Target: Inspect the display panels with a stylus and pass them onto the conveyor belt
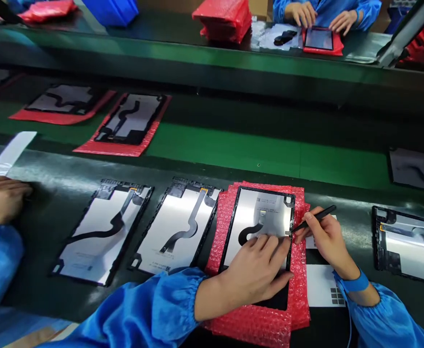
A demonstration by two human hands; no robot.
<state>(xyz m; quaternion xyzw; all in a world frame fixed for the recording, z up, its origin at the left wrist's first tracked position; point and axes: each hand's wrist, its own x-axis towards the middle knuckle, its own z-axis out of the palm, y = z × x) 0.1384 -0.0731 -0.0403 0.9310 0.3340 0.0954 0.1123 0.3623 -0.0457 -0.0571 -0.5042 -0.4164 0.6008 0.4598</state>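
Note:
A tablet screen panel (248, 212), silver-backed with a black frame and a curved black flex cable (246, 234), lies on red bubble-wrap sheets (222, 232). My left hand (255, 275) rests flat across its lower half, fingers stretched toward the right edge, covering part of the panel. In my right hand (324, 237) is a pair of black tweezers (320, 215), pinched between thumb and fingers. Their tip meets the panel's right edge, near a small tab. A blue band (357, 282) circles my right wrist. Under that hand lies a white sheet (322, 285) with small dark squares.
Two similar panels (105, 232) (179, 227) lie to the left, another (411, 241) to the right. Beyond runs a green conveyor belt (215, 145) carrying panels on red wrap. A neighbour's hand (4, 198) is at far left; a co-worker's hands (302, 14) work across the line.

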